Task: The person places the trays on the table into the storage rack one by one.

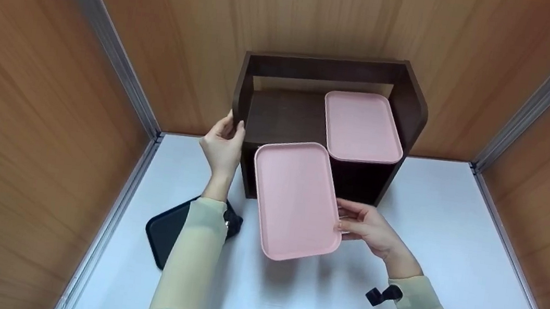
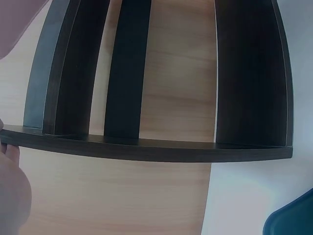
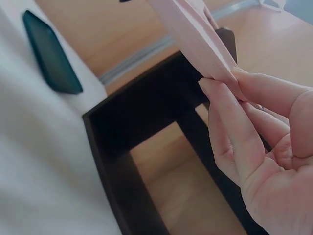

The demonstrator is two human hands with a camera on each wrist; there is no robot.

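Right hand (image 1: 368,229), lower centre-right of the head view: fingers curled, pinching the right edge of a pink tray (image 1: 297,199). The right wrist view confirms it: thumb above, fingertips (image 3: 222,98) below the thin pink rim. The tray is held tilted, clear of the white tabletop (image 1: 453,239), its far end overlapping the front of the dark wooden shelf unit (image 1: 409,108) at frame centre.

Left hand (image 1: 224,143), centre-left: fingers wrapped round the shelf unit's left side panel, gripping its front edge. The left wrist view shows only part of the hand at the panel edge.

A second pink tray (image 1: 362,126) lies flat on the shelf's upper board, right side. A black tray (image 1: 166,230) rests on the tabletop at lower left, partly hidden by the left sleeve (image 1: 195,249). Wood-grain walls enclose the workspace.
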